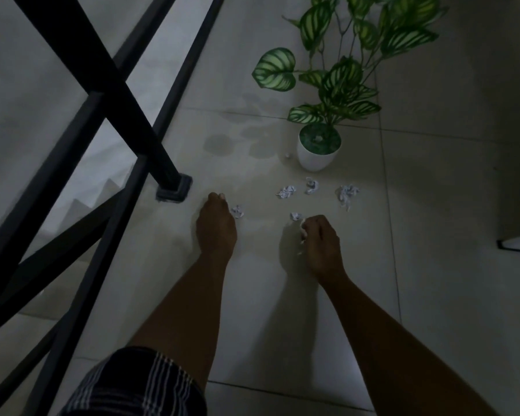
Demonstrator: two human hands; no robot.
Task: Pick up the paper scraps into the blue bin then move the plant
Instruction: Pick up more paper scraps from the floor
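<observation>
Dim tiled floor, pale and glossy, crossed by thin grout lines, with a black railing slanting down from 10 o'clock to a foot plate near centre. Beyond it, at 1 o'clock, plant in a smooth white round pot: broad striped green leaves, stiff and likely artificial. Scraps strewn between pot and hands, all small crumpled white wads with faint print: one just beside the left hand, one touching the right hand at its 11 o'clock, three more farther out toward the pot, plus a tiny speck by the pot's left side. Left hand palm down on the floor, fingers together and extended, gripping nothing visible. Right hand curled closed around white paper (edges peeking out at the thumb side), so apparently already loaded with a scrap or more. No blue bin in view; presumably behind or off to one side. Step in hand, judged: gathering scraps before any trip to the bin. Best done by pinching each wad lightly at its bulk, since crumpled paper springs and skids on slick tile; sweeping nearest first with the free left hand, keeping the right closed so nothing drops. Worth avoiding a brush against the leaves while reaching the far three. Plant untouched, to wait until the floor is done.
</observation>
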